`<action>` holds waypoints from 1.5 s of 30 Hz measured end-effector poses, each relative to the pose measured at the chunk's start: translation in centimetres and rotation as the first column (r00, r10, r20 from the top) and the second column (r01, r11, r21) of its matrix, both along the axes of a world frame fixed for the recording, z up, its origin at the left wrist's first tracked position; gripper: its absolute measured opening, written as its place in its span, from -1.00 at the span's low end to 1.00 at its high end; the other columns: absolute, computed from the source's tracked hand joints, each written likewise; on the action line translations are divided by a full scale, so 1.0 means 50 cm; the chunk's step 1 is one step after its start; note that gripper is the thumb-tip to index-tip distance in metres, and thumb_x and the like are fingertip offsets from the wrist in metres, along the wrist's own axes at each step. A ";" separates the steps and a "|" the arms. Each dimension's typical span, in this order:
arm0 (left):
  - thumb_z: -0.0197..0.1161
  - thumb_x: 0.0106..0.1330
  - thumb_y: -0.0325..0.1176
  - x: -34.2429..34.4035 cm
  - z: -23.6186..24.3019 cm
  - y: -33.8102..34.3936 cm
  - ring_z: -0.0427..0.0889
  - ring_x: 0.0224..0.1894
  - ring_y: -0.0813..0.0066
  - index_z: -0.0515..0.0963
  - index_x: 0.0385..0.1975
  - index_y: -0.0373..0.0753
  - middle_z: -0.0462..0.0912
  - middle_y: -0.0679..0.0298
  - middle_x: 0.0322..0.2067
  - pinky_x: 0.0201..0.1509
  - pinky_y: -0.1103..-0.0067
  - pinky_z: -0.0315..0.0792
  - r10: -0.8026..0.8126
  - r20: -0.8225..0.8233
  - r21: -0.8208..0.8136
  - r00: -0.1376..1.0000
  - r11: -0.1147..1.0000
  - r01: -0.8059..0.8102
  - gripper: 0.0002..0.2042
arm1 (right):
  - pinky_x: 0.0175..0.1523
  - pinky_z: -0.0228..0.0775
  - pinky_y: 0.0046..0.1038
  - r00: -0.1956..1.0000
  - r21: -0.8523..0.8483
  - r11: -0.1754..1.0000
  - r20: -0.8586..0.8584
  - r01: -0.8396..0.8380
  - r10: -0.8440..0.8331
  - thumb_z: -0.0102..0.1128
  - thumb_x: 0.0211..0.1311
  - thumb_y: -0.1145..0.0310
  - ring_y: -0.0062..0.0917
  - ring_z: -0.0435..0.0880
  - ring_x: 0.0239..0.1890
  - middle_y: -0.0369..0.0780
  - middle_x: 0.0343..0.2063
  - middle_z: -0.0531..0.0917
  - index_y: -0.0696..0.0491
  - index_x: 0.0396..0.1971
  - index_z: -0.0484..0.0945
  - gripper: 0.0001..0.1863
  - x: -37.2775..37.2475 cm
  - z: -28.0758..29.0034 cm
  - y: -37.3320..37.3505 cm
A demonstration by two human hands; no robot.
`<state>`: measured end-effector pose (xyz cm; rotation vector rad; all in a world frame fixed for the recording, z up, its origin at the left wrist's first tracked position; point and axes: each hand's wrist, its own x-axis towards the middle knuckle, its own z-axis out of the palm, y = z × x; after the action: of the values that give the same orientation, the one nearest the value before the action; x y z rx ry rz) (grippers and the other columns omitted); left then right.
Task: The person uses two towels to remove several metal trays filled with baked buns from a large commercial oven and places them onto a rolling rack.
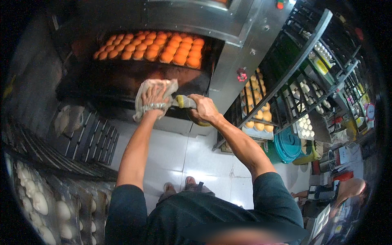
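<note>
My left hand [156,96], with a metal band at the wrist, grips a pale crumpled cloth [143,87] over the front edge of the dark oven ledge [102,83]. Just to its right, my right hand [203,109] is closed on a grey-and-yellow padded item [183,101], whose exact form is partly hidden. Beyond both hands, the open oven holds trays of glowing orange buns [151,53] in rows.
A metal rack [310,36] holds baked buns [257,98] and pale dough trays, above a teal bin [288,145]. Dough racks [38,202] and a hanging cloth [67,120] are at left. Another person [347,190] is at lower right.
</note>
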<state>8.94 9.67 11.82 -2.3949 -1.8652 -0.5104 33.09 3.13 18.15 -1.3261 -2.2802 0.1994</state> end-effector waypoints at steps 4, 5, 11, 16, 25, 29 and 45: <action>0.05 0.33 0.05 -0.015 -0.002 -0.008 0.03 0.44 0.16 0.27 0.36 0.09 0.17 0.23 0.40 0.43 0.08 -0.13 0.034 -0.022 0.010 0.999 0.999 -0.034 -0.42 | 0.07 0.49 -0.20 0.971 0.185 0.962 -0.167 0.201 -0.171 0.22 -0.12 0.46 -0.04 0.64 -0.07 0.05 -0.17 0.66 0.12 -0.07 0.56 -0.53 0.127 0.135 0.082; 0.03 0.34 0.06 -0.012 -0.007 -0.004 0.02 0.45 0.15 0.27 0.36 0.08 0.16 0.23 0.40 0.44 0.08 -0.15 0.032 -0.016 0.011 0.999 0.999 -0.032 -0.42 | 0.07 0.50 -0.21 0.958 0.224 0.940 -0.189 0.258 -0.217 0.21 -0.12 0.46 -0.04 0.65 -0.09 0.05 -0.19 0.67 0.12 -0.08 0.57 -0.54 0.167 0.198 0.101; 0.03 0.33 0.02 0.002 -0.007 -0.006 -0.02 0.47 0.15 0.25 0.38 0.09 0.12 0.25 0.44 0.47 0.12 -0.20 0.062 -0.026 -0.026 0.998 0.998 -0.063 -0.41 | 0.22 0.40 -0.28 0.922 0.736 0.565 -0.226 0.373 -0.314 0.24 -0.04 0.39 -0.17 0.53 0.15 -0.02 0.18 0.47 0.10 0.03 0.53 -0.48 0.380 0.536 0.215; 0.02 0.36 0.06 -0.022 -0.039 0.003 0.03 0.46 0.19 0.26 0.37 0.14 0.18 0.25 0.41 0.45 0.09 -0.18 0.042 -0.023 0.044 0.999 0.998 -0.041 -0.43 | 0.36 0.23 -0.31 0.910 0.761 0.584 -0.020 0.282 -0.414 0.19 0.11 0.32 -0.15 0.38 0.30 -0.09 0.35 0.28 0.08 0.18 0.44 -0.44 0.465 0.640 0.289; -0.09 0.40 0.18 -0.045 -0.021 0.024 0.14 0.43 0.25 0.25 0.37 -0.11 0.27 0.20 0.36 0.50 0.38 -0.08 0.093 0.398 -0.109 0.913 0.993 -0.054 -0.34 | 0.32 0.28 -0.27 0.861 0.781 0.550 0.032 0.295 -0.507 0.11 0.23 0.18 -0.27 0.39 0.31 -0.32 0.40 0.23 -0.05 0.26 0.40 -0.44 0.515 0.641 0.325; 0.03 0.39 0.14 -0.052 0.026 0.010 0.34 0.31 0.18 0.35 0.26 -0.35 0.46 0.06 0.20 0.45 0.47 0.06 0.390 0.916 -0.383 0.097 0.920 -0.086 -0.33 | 0.31 0.30 -0.25 0.824 0.765 0.546 0.037 0.341 -0.566 0.09 0.26 0.16 -0.23 0.41 0.29 -0.32 0.41 0.22 -0.02 0.27 0.37 -0.43 0.523 0.633 0.336; 0.17 0.17 -0.18 -0.050 0.241 -0.041 0.70 -0.29 0.34 0.72 -0.40 -0.11 0.72 0.29 -0.36 -0.22 0.42 0.55 0.287 -0.518 0.041 0.806 0.949 -0.312 -0.77 | 0.26 0.35 -0.29 0.742 0.837 0.472 0.126 0.277 -0.659 0.12 0.27 0.15 -0.28 0.46 0.26 -0.28 0.37 0.28 -0.10 0.29 0.36 -0.43 0.616 0.648 0.376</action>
<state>6.42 7.64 23.86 -1.9231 -1.9369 0.1973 63.88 21.94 50.57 -1.4984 -1.7480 -1.2963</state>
